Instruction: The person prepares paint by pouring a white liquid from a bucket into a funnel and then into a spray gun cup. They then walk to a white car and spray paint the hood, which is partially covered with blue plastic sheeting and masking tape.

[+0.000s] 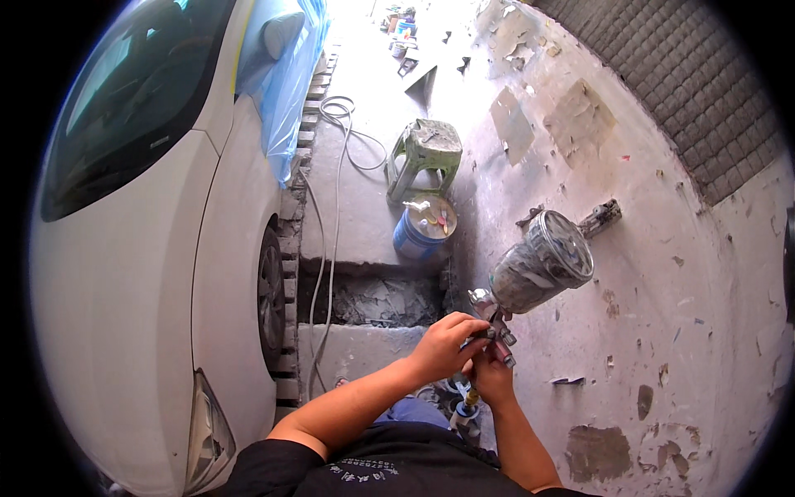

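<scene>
"Right of ctr, close in: what's each hand got?"

"R hand (493, 383) is wrapped round the lower part of a reddish, silver-nosed metal spray gun (495, 318); fingers partly hidden, so can't tell re: trigger. L hand (447, 341) is nearly closed, thumb + fingertips pinched on a small dark part of the gun. How hard, can't tell."

"OK, how'd you do that bit well?"

"IMO: R hand does the bearing, L hand only the fine work. Small nudges w/ fingertips, no yanking. Trigger finger slack."

"And the big round paint-smeared metal cup (537, 263) on the gun?"

"Prob. top-heavy. It slants to upper R in view, so firm wrist, else it swings. Also, yellow metallic-looking fitting (472, 397) just below R hand: best not knocked."

"Farther out?"

"Left, a glossy white car (149, 282), front wing bare. Gun's nose seems to face leftish, so angle it off the bodywork while fiddling. Then a thin grey looped hose (338, 199); can't tell if it feeds the gun, so avoid tugging. Beyond: round blue-and-white bucket (416, 238), paint-stained greenish stool (435, 145) just behind, + translucent blue plastic sheeting (286, 83) over part of the car."
</scene>
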A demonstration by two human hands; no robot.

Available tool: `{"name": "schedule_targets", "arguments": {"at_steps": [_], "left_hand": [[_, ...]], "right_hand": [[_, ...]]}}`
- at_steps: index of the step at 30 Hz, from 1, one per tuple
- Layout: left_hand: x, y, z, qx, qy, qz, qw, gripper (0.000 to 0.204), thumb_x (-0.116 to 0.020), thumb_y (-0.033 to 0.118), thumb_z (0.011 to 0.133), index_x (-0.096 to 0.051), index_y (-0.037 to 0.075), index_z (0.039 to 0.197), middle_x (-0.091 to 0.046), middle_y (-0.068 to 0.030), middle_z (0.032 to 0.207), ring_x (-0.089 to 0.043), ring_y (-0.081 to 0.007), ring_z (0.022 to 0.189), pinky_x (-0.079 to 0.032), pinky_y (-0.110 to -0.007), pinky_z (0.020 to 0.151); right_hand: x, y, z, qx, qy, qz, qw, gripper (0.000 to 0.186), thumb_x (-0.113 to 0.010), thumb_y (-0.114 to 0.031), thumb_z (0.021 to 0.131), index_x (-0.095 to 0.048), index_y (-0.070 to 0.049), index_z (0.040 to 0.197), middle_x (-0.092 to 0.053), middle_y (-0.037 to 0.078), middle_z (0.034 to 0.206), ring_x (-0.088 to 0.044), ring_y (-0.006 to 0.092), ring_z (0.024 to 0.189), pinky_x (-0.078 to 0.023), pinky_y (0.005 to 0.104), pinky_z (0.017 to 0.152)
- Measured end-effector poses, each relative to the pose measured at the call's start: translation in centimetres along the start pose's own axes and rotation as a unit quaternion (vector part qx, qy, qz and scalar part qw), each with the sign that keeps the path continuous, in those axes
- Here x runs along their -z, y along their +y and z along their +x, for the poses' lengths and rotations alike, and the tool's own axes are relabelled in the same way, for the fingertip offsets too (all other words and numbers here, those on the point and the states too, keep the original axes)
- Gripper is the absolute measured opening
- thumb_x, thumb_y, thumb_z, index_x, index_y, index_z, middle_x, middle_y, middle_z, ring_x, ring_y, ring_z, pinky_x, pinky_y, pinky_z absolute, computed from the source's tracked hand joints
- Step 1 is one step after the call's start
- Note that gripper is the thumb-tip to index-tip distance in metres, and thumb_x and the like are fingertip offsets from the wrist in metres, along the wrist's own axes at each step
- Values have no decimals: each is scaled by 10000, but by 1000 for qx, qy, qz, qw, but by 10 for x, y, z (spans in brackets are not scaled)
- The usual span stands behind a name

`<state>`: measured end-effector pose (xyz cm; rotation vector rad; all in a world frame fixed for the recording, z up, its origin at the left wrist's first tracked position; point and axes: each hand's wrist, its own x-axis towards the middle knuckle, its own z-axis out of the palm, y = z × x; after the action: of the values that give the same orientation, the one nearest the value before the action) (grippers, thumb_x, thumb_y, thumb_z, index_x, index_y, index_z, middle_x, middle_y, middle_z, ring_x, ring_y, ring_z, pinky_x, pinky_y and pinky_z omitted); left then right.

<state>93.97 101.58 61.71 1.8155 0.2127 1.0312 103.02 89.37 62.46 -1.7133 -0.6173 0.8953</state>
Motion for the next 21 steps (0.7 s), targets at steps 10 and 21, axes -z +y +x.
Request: {"name": "schedule_targets", "arguments": {"at_steps": [10, 21], "left_hand": [[3, 2, 3, -8, -3, 23, 1000, 286, -692, 45, 741, -608, 2, 1011, -608, -134, 912, -624, -259, 803, -510, -330, 708], [-13, -15, -2, 62, 30, 41, 997, 280, -670, 123, 785, -586, -7, 1019, -598, -148, 910, -592, -314, 815, -480, -363, 705]], "right_hand": [[0, 4, 4, 9, 3, 14, 1000, 199, -524, -225, 917, -544, -45, 999, -517, 10, 633, -486, 87, 530, -384, 242, 477], [-9, 9, 20, 12, 39, -30, 999, 178, -513, -230, 928, -534, -56, 961, -514, 2, 629, -475, 84, 500, -377, 241, 445]]}}
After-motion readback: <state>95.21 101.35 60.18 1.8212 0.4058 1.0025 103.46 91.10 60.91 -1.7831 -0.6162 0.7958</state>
